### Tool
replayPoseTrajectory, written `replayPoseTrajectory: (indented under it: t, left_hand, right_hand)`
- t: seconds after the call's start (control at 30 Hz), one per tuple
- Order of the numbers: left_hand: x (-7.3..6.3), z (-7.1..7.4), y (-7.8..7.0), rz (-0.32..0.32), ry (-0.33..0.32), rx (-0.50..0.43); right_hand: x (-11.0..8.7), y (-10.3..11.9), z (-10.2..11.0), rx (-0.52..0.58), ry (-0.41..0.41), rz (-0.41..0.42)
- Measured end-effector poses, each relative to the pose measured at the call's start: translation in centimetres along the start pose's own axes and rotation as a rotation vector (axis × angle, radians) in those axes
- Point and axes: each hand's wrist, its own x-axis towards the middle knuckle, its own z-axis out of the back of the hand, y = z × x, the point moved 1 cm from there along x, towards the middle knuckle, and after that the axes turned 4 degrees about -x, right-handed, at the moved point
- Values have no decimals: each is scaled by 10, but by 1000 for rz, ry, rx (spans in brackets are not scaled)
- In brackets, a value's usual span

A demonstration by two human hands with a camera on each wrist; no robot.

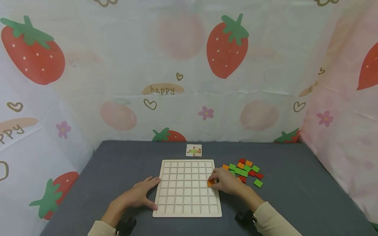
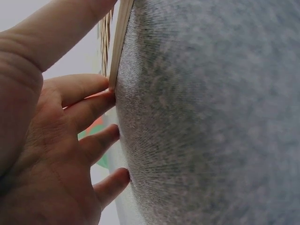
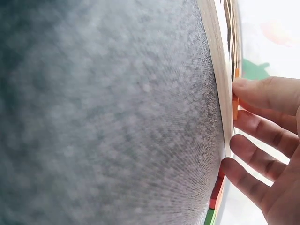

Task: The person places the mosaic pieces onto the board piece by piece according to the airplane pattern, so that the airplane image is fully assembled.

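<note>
A pale wooden grid board (image 1: 187,215) of square cells lies on the dark tabletop. Along its left edge rests my left hand (image 1: 138,192), fingers spread and thumb near the lower left corner; the left wrist view shows fingertips touching the board's side (image 2: 120,44). With thumb and fingers, my right hand (image 1: 227,181) pinches an orange square tile (image 1: 210,183) over the rightmost column, around the middle rows. In the right wrist view the orange tile (image 3: 236,110) is tilted on edge at the board, its exact seating hidden by the fingers.
Several loose green, red and orange tiles (image 1: 244,173) lie in a cluster right of the board, partly behind my right hand. A small picture card (image 1: 193,150) with a coloured grid pattern sits beyond the board's far edge. Strawberry-print cloth (image 1: 189,114) hangs behind the table (image 1: 295,196).
</note>
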Motion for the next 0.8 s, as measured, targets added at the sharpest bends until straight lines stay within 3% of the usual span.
replayPoseTrajectory:
  t: [0.5,0.67,0.8]
  left_hand:
    - [1,0,1,-3,1,0]
    - [1,0,0,-9,0,4]
    - [0,0,1,-13,-7,7]
  right_hand:
    - [1,4,1,-7,7,-22]
    - [-8,4,5,37,-43,-8]
    - [-14,-1,12,82,-65,-83]
